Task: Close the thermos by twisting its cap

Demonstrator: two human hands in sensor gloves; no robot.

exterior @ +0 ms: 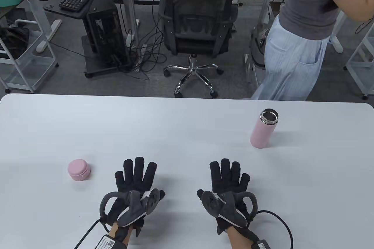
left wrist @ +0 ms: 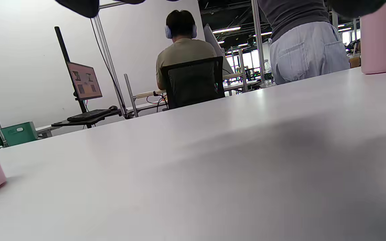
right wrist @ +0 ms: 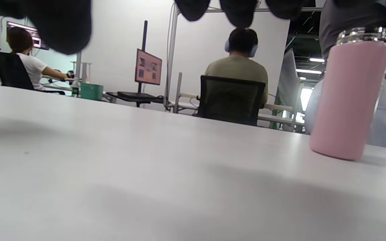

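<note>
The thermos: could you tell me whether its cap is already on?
No, the thermos stands open-mouthed, and the cap sits apart on the table.

Bright, even overhead light; I see soft shadows under both hands on the white worktop [exterior: 187,132]. Table view is sharp, edges slightly bowed. In both wrist views the near worktop is blurred and the gloved fingertips [right wrist: 62,23] are dark, unfocused blobs. Ceiling strip lights [left wrist: 226,30] glare.

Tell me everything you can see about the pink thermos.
The thermos is a slim pink cylinder with a matte-looking body and a shiny metal threaded neck, its mouth open and uncapped. It stands upright on the white table, on the right side toward the far edge. Nothing touches it but the table.
</note>
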